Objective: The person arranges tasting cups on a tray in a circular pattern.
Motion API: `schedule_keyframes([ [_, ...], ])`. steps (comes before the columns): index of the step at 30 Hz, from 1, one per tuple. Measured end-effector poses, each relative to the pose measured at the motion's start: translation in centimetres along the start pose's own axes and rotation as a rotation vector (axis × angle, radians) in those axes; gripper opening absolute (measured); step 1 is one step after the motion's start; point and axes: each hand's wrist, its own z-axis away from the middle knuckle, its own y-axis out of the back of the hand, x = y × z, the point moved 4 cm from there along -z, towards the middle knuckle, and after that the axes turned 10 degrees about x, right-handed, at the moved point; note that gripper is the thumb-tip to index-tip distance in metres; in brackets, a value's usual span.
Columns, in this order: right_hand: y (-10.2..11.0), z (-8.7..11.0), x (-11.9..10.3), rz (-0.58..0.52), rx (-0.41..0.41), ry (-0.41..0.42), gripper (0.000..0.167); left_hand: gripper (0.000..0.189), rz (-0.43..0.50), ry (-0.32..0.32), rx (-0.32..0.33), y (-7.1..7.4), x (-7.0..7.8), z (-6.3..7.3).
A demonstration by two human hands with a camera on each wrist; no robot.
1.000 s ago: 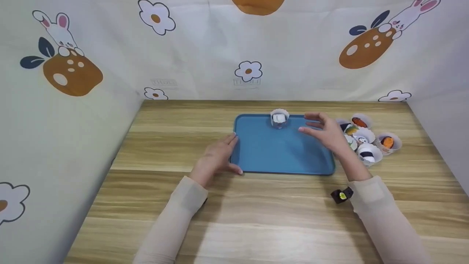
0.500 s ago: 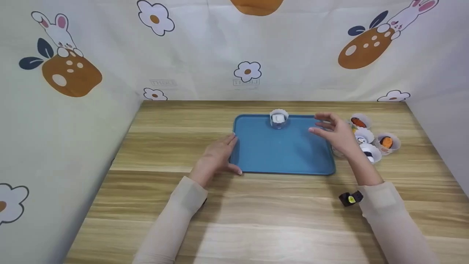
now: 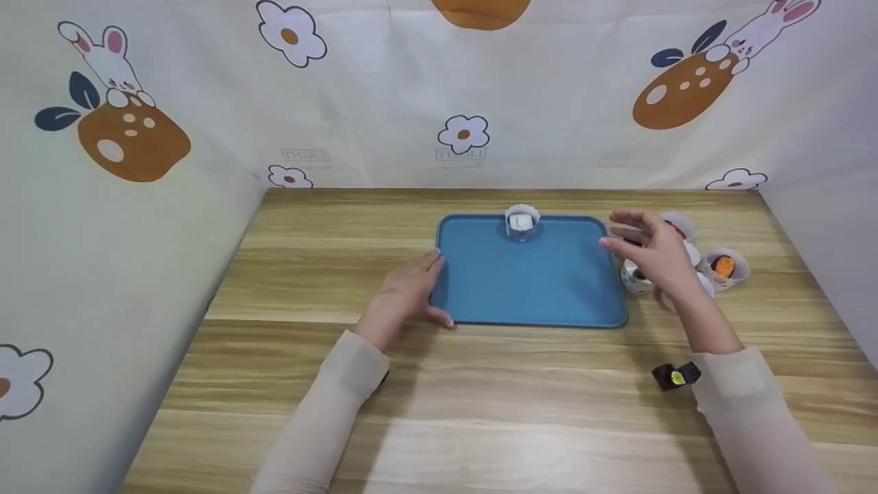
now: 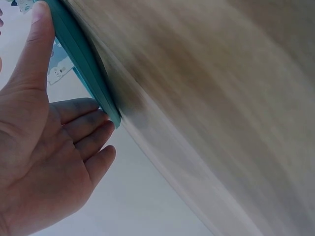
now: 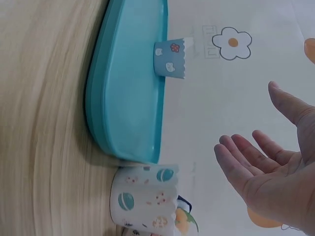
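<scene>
A blue rectangular tray (image 3: 528,281) lies on the wooden table. Along its left edge rests my left hand (image 3: 405,291), fingers fairly straight at the side and thumb by the front corner. In the left wrist view the fingertips touch the tray rim (image 4: 83,54). My right hand (image 3: 655,254) hovers past the tray's right edge, fingers spread and slightly bent, holding nothing. Beneath and beside it stand several paper cups, partly hidden by the hand, among them a printed white cup (image 5: 145,199) and one with an orange-topped piece (image 3: 726,267).
Near the tray's back edge stands a paper cup (image 3: 522,223) with a white piece inside. A patterned cloth (image 3: 384,103) hangs behind the table. Each wrist wears a small dark camera; the right one (image 3: 675,377) shows plainly.
My right hand has moved rightward from above the tray to over the cups, uncovering the printed cup beside the tray and hiding others. The left hand and the tray have stayed put.
</scene>
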Motion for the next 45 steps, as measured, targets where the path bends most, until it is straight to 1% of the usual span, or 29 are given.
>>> schedule_keyframes([
  [7, 1.6, 0.2, 0.6, 0.011, 0.039, 0.000, 0.064, 0.122, 0.005, -0.004, 0.009, 0.0, 0.0, 0.1],
  [14, 3.0, 0.5, 1.0, 0.037, 0.083, 0.018, 0.061, 0.122, 0.018, -0.008, 0.020, 0.0, 0.0, 0.0],
  [20, 4.4, 0.6, 1.8, 0.039, 0.107, -0.004, 0.060, 0.122, 0.017, -0.011, 0.021, 0.0, 0.0, 0.1],
  [30, 6.5, 1.0, 3.0, -0.011, 0.156, -0.014, 0.048, 0.121, 0.054, -0.001, 0.028, -0.1, -0.1, 0.2],
  [36, 7.9, 1.3, 3.7, -0.002, 0.182, -0.053, 0.048, 0.122, 0.056, 0.007, 0.023, -0.2, -0.2, 0.1],
  [40, 8.8, 1.4, 4.3, -0.034, 0.195, -0.049, 0.039, 0.123, 0.055, 0.012, 0.014, -0.3, -0.2, 0.0],
  [45, 9.7, 1.6, 4.9, -0.058, 0.214, -0.057, 0.036, 0.122, 0.045, 0.010, 0.015, -0.3, -0.2, 0.0],
])
